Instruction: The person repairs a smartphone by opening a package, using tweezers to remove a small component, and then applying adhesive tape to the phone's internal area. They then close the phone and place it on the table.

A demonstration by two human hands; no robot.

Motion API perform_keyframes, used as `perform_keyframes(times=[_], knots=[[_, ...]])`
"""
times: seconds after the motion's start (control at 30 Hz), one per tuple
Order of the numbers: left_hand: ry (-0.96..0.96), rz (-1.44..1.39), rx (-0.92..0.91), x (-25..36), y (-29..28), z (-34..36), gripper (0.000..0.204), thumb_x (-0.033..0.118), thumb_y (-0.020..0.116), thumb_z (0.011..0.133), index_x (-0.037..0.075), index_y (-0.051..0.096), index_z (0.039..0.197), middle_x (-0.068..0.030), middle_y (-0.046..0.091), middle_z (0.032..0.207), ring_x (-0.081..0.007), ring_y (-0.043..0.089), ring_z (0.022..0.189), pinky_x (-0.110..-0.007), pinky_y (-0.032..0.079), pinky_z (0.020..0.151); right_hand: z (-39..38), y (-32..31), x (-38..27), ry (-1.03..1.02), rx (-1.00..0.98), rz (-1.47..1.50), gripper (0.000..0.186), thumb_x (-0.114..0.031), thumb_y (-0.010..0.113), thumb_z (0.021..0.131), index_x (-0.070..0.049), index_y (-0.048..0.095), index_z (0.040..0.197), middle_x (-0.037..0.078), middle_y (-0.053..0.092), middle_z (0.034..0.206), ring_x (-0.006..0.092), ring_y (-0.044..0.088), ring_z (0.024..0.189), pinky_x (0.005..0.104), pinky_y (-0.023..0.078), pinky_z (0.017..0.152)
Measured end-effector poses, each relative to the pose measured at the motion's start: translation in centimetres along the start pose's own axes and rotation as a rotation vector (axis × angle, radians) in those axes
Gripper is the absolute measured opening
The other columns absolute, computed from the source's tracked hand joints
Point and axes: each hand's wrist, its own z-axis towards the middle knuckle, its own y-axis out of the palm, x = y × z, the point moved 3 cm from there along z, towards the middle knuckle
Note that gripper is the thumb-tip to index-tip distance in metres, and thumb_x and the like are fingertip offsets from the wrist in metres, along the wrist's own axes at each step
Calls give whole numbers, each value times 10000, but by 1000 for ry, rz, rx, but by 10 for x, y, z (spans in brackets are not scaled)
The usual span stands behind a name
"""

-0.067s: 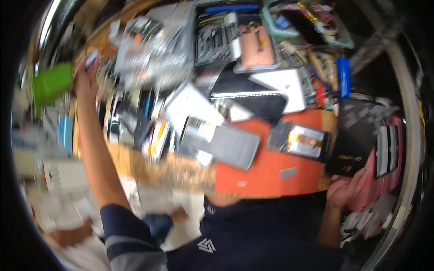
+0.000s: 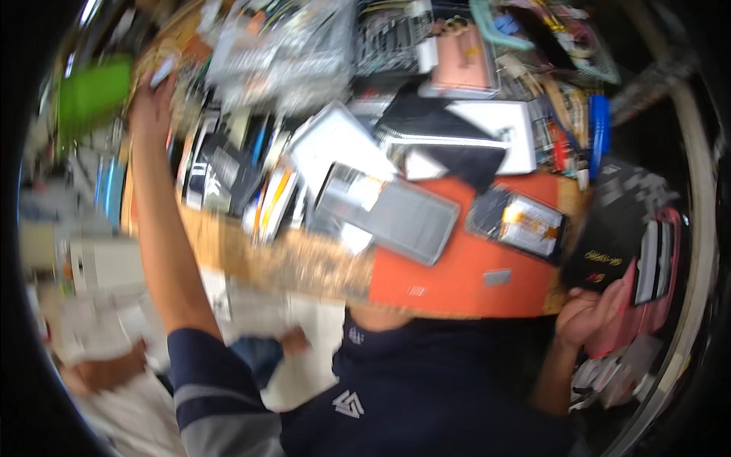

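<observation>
My left hand (image 2: 152,99), blurred, reaches to the bench's far left with fingers closed on a small pale object (image 2: 162,72), beside a green item (image 2: 93,95). My right hand (image 2: 586,316) is at the bench's right edge, fingers loosely bent and apart, touching the lower end of a black box (image 2: 609,213) beside a pink case (image 2: 651,312). Between my hands, a grey phone-sized case (image 2: 403,225) overlaps a pale panel, and an opened phone with exposed battery (image 2: 514,221) lies on an orange mat (image 2: 457,282).
Clear plastic bags (image 2: 278,53), trays of tools and parts (image 2: 388,42), stacked phones (image 2: 221,167) and white panels crowd the wooden bench (image 2: 274,266). Another person's arm (image 2: 99,373) and legs (image 2: 259,350) show below at left. A metal rail (image 2: 693,129) runs along the right.
The bench and its contents have shifted up and slightly right in the view. My left hand is higher in the picture, still with the pale object. My right hand stays beside the black box.
</observation>
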Motion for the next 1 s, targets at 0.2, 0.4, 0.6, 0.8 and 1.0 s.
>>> perform_keyframes(times=[0.2,0.4,0.6,0.8,1.0], knots=[[-143,-115,-1,37,-12,-226,249,153,468,1180,-61,590,1217,-177,624,1152,-277,675,1071,-391,630,942,-10,56,-53,96,-442,121,539,-227,470,1203,74,404,1645,238,678,1433,230,764,859,296,612,571],[-24,389,-25,16,32,-445,526,377,673,1103,-11,624,1453,-72,615,1082,-98,602,828,-216,476,544,-114,205,-72,490,-1156,17,453,-140,611,1147,87,505,1524,207,724,1278,132,744,781,235,574,520],[219,1058,-174,-1,12,-451,926,276,1008,734,176,660,1586,-167,630,1401,-299,676,1224,-401,571,951,-193,305,-20,669,-1443,-38,388,-180,670,1128,98,617,1393,189,759,1077,161,698,579,292,572,534],[229,1164,-140,-12,-30,-429,925,-5,953,667,227,724,1534,-173,620,1464,-361,648,1327,-444,550,1085,-176,297,-42,-725,-1317,-389,243,-102,792,971,27,748,1172,151,665,1027,373,703,973,441,588,825],[335,1079,-51,-24,-41,-442,789,-89,872,717,167,778,1458,-161,614,1444,-340,647,1303,-408,549,1056,-175,237,-32,-668,-1531,-497,140,-83,775,979,-13,751,1098,107,658,1032,317,697,982,421,575,764]])
